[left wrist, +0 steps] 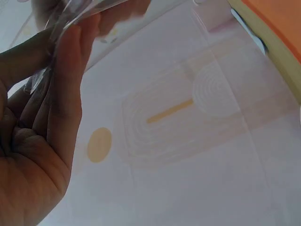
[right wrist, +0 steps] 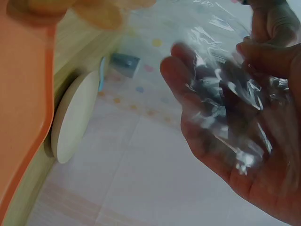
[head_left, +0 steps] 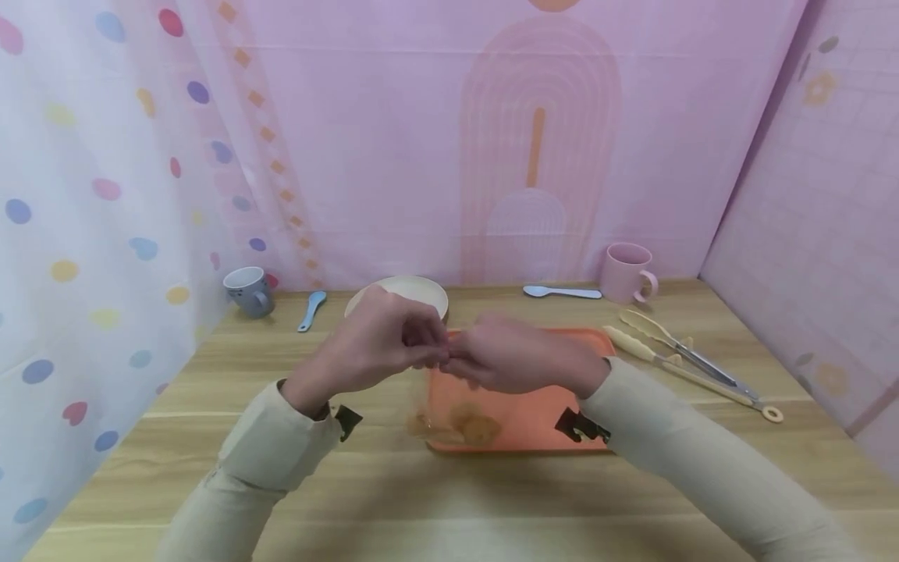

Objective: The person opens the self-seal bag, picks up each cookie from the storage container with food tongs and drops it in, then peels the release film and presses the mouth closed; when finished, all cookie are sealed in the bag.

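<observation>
A clear plastic bag point(right wrist: 214, 101) hangs between my two hands, with golden-brown round pieces point(head_left: 479, 428) in its lower part; what food they are is too blurred to tell. My left hand point(head_left: 382, 343) pinches the bag's upper part between thumb and fingers, and the thin plastic point(left wrist: 59, 30) shows there in the left wrist view. Close against it, my right hand point(head_left: 502, 357) grips the same part, fingers bent over the film. The fingertips meet, hiding exactly where each holds. Beneath the bag and right hand lies an orange tray point(head_left: 520, 425) on the wooden table.
Behind my left hand sits a cream plate point(head_left: 428, 290). A grey-blue cup point(head_left: 250, 293) and a blue spoon point(head_left: 311, 312) are at the back left. Along the back right are a pale blue spoon point(head_left: 562, 293), a pink mug point(head_left: 625, 273) and cream-tipped tongs point(head_left: 695, 363).
</observation>
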Available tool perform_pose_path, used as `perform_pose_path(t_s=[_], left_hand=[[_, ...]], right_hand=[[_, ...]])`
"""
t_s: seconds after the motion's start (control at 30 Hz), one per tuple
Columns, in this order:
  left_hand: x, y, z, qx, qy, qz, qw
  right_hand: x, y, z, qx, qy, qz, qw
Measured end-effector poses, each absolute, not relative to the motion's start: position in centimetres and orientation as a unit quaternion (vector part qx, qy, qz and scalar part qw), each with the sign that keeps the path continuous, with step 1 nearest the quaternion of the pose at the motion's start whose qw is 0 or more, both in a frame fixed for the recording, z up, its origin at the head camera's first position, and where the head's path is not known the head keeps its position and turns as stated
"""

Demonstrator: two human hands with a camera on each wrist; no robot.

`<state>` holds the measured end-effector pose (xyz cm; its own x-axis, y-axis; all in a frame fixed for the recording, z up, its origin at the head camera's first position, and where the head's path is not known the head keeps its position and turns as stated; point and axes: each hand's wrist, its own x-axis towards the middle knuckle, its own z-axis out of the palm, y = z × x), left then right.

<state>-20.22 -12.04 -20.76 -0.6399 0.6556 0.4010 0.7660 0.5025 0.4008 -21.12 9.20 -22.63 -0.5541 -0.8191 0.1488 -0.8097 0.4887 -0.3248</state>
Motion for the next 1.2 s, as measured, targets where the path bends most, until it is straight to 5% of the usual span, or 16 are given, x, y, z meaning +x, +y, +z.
perform_pose_path(t_s=[0.17,0.37,0.57,0.73,0.93,1.2], left_hand=[[-19.5,-14.1,-21.4,-0.42,-0.865,-0.243,0.129],[-18.4,-15.2,-22.8,-0.452,-0.838,-0.274,0.134],[-17.1,-16.0,-23.0,-0.513,-0.792,-0.32,0.086],[-16.7,-18.0,-22.0,-0.554,-0.756,-0.348,0.032],[-18.1,-22.5,-21.8,-0.522,-0.761,-0.385,-0.015],[-20.7,-26.7,-23.9,-0.428,-0.738,-0.52,-0.03]], right_hand=[[-20.7,10.8,-23.6,-0.449,0.881,-0.137,0.065],[-19.4,13.1,-25.2,-0.471,0.864,-0.175,0.032],[-16.9,14.3,-25.9,-0.552,0.811,-0.19,-0.039],[-15.9,13.7,-25.4,-0.585,0.785,-0.206,-0.006],[-18.0,9.4,-25.3,-0.568,0.772,-0.281,0.038],[-21.8,5.4,-26.7,-0.538,0.703,-0.465,-0.011]])
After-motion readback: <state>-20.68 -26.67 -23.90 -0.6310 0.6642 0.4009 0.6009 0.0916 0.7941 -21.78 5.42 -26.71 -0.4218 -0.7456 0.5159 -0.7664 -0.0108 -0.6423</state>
